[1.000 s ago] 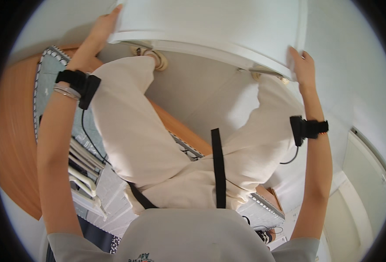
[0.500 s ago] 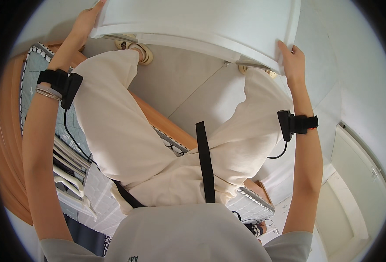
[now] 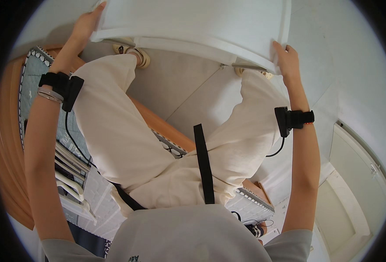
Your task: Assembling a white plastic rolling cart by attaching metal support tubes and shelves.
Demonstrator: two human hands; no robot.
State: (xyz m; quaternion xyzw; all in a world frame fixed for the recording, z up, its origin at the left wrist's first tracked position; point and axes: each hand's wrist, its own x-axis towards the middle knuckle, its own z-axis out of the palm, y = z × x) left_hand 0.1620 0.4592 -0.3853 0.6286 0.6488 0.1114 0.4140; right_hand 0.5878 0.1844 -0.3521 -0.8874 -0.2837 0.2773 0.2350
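Note:
A broad white drawer [image 3: 193,19] spans the top of the view, held in front of my knees, with its upper part cut off by the frame. At its left side my left hand [image 3: 87,25] is closed on the edge, thumb along the outside and the other fingers mostly hidden. My right hand [image 3: 287,60] grips the near right corner, its thumb on top and the fingers around the side. Grey metal slide rails [image 3: 250,67] show beneath the drawer at both ends.
Below is a pale tiled floor [image 3: 180,83], with my shoe [image 3: 144,59] on it. A wooden-edged bench or bed [image 3: 9,144] with a patterned cover lies on the left. White hangers [image 3: 70,187] are at lower left, a white door [image 3: 354,161] at right.
The drawer and my right hand have shifted slightly left in view. The drawer's left end sits a little lower. Both hands keep their hold.

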